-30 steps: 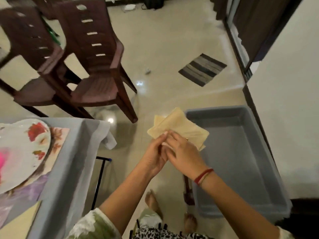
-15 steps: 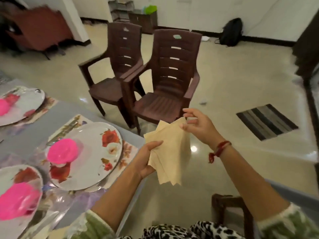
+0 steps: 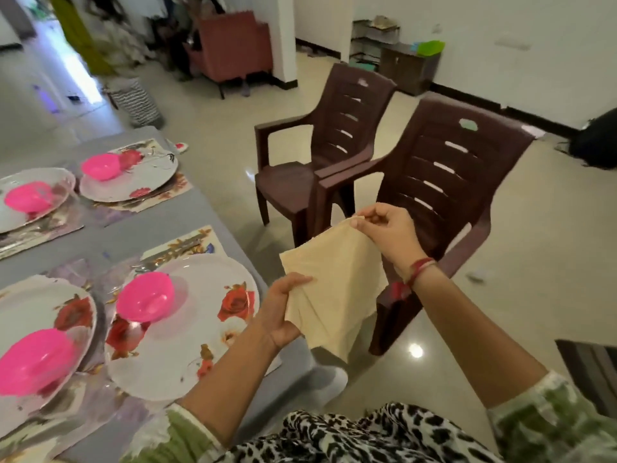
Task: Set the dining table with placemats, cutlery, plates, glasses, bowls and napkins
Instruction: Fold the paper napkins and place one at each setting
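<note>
Both hands hold a stack of beige cloth napkins (image 3: 334,279) in the air, just past the right edge of the grey table (image 3: 213,212). Her left hand (image 3: 280,315) grips the lower side of the stack, and the right hand (image 3: 387,235) pinches its top corner. On the table, the nearest floral plate (image 3: 200,345) carries a pink bowl (image 3: 145,297), and its rim lies near the table edge. A strip of tiled floor (image 3: 240,155) separates this edge from two brown plastic chairs (image 3: 444,182).
</note>
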Demonstrator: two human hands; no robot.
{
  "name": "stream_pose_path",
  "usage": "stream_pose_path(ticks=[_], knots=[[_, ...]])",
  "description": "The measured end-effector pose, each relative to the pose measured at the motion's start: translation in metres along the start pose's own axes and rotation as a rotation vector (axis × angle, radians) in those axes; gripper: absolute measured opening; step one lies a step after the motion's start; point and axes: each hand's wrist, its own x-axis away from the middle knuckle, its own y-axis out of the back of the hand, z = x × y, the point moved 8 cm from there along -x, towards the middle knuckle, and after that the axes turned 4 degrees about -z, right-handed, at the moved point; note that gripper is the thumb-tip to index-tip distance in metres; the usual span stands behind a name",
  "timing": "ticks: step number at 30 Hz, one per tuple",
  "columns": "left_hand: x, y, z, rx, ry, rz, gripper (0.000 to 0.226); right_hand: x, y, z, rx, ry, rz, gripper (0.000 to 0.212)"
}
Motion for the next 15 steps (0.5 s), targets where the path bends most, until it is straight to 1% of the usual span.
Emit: stream_pose_path(ticks=[2,4,6,7,9,11,13,15], knots=[[-0.023,-0.010,0.004,-0.028,-0.012,-0.075,0.052,-0.034,0.005,0.000,0.066,0.056,0.021,0.003],[-0.039,-0.019,0.002,-0.025,-0.025,-0.138,0.039,-0.057,0.004,0.003,0.132,0.143,0.076,0.006],[-0.057,-0.026,-0.007,0.039,-0.077,-0.209,0.030,-0.077,0.000,0.007,0.179,0.237,0.154,0.010],[-0.063,-0.027,-0.012,0.074,-0.102,-0.237,0.029,-0.087,-0.001,0.008,0.217,0.299,0.169,0.013],[-0.071,-0.029,-0.016,0.125,-0.128,-0.259,0.027,-0.098,-0.004,0.013,0.343,0.492,0.162,0.016],[-0.078,-0.023,-0.019,0.168,-0.146,-0.294,0.025,-0.105,-0.011,0.016,0.416,0.667,0.161,0.015],[-0.083,-0.018,-0.025,0.197,-0.164,-0.333,0.027,-0.112,-0.018,0.015,0.414,0.730,0.178,0.011],[-0.087,-0.012,-0.033,0.219,-0.194,-0.358,0.030,-0.118,-0.024,0.017,0.318,0.700,0.236,0.006]])
